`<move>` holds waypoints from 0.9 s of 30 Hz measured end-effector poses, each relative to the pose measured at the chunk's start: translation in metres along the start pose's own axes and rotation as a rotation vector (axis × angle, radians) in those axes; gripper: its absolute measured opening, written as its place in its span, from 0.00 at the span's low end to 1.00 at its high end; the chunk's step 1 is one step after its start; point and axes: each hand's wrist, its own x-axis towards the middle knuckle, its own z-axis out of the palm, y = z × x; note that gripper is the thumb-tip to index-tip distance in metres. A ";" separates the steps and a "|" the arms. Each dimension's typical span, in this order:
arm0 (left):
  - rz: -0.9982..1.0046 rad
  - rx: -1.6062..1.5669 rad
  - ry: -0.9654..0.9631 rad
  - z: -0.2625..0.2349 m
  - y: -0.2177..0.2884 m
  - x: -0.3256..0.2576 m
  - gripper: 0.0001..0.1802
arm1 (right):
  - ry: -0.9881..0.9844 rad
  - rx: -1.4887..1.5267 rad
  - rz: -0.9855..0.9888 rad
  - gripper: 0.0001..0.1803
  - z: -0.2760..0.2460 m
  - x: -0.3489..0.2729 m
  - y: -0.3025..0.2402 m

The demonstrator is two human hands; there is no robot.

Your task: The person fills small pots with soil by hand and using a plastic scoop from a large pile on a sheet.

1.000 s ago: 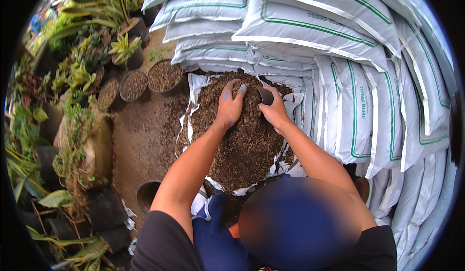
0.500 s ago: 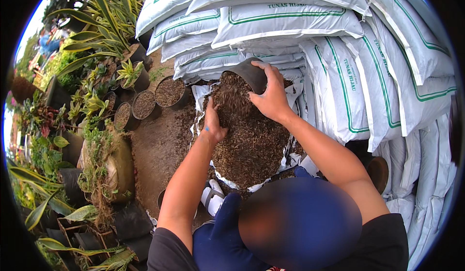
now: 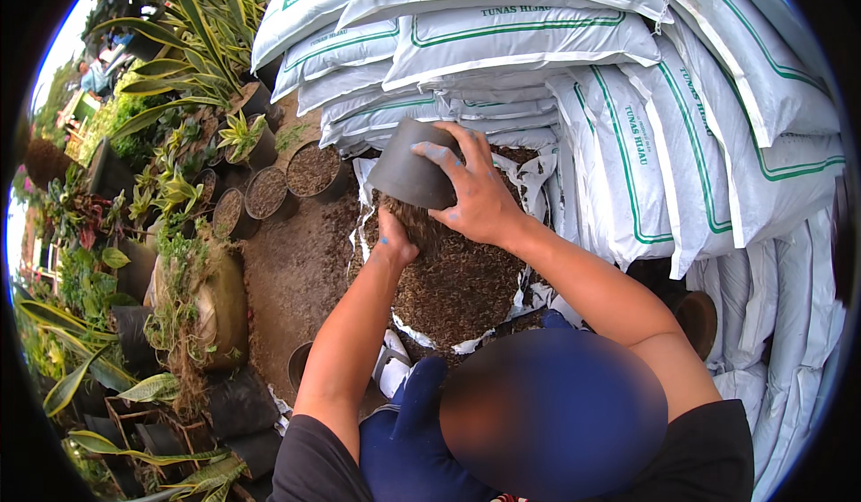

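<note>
My right hand [image 3: 480,188] grips a dark grey plastic plant pot [image 3: 414,163], fingers spread over its side and base. The pot is tipped, with its mouth facing down. Below it is an open white sack [image 3: 415,333] full of brown, coarse potting mix [image 3: 462,282]. My left hand [image 3: 395,235] is at the pot's lower rim, against loose mix at the mouth. Its fingers are mostly hidden by the pot and the mix.
White sacks with green lines [image 3: 516,40] are stacked high in front and to the right. Filled black pots [image 3: 318,172] stand left of the open sack, near potted plants [image 3: 242,134]. An empty-looking pot [image 3: 695,318] lies by my right arm.
My right hand has brought the pot left and toward me, turning its mouth downward. My left hand has stayed in nearly the same place and now meets the pot's rim.
</note>
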 end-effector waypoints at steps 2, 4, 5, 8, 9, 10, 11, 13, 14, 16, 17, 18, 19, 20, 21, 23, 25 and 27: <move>-0.031 -0.038 -0.033 -0.003 0.000 -0.002 0.38 | 0.008 -0.018 -0.066 0.50 -0.002 0.001 0.001; -0.037 -0.080 -0.084 -0.004 -0.001 0.000 0.39 | 0.020 -0.032 -0.121 0.50 -0.003 0.002 0.005; -0.053 -0.075 -0.081 -0.005 -0.001 0.001 0.38 | 0.028 -0.034 -0.104 0.51 -0.003 0.002 0.006; -0.055 -0.021 -0.069 -0.002 -0.004 0.004 0.36 | 0.037 -0.051 -0.024 0.51 -0.006 -0.001 0.014; -0.014 0.028 -0.057 -0.006 -0.005 0.006 0.35 | 0.033 -0.051 0.014 0.51 -0.006 -0.002 0.015; 0.027 0.078 -0.043 -0.011 -0.005 0.009 0.34 | 0.028 -0.051 0.051 0.51 -0.005 -0.003 0.016; 0.091 0.084 -0.046 -0.022 -0.003 0.013 0.33 | 0.019 -0.035 0.087 0.51 -0.004 -0.003 0.017; 0.148 0.314 0.120 -0.028 -0.001 0.024 0.38 | 0.026 -0.074 0.128 0.50 -0.005 -0.010 0.028; 0.178 0.428 0.204 -0.032 0.000 0.030 0.41 | 0.030 -0.092 0.147 0.50 -0.005 -0.014 0.032; 0.192 0.658 0.341 -0.017 -0.002 0.030 0.46 | -0.032 -0.129 0.179 0.49 -0.010 -0.027 0.045; 0.183 0.774 0.393 -0.001 -0.001 0.024 0.47 | -0.059 -0.155 0.193 0.49 -0.011 -0.035 0.052; 0.185 0.891 0.460 0.007 0.004 0.014 0.48 | -0.084 -0.166 0.196 0.49 -0.009 -0.036 0.052; 0.257 0.887 0.484 0.007 0.004 0.015 0.49 | -0.091 -0.161 0.199 0.49 -0.007 -0.038 0.053; 0.328 0.883 0.505 0.007 0.002 0.015 0.49 | -0.099 -0.159 0.204 0.49 -0.006 -0.040 0.054; 0.399 0.880 0.526 0.007 0.002 0.015 0.50 | -0.106 -0.155 0.209 0.49 -0.004 -0.041 0.054; 0.476 0.967 0.515 0.005 0.004 0.016 0.50 | -0.091 -0.163 0.231 0.49 -0.002 -0.041 0.056; 0.539 1.069 0.499 0.011 0.004 0.016 0.49 | -0.071 -0.173 0.263 0.49 -0.005 -0.042 0.060; 0.603 1.174 0.456 0.010 0.004 0.017 0.45 | -0.051 -0.174 0.295 0.48 -0.007 -0.042 0.062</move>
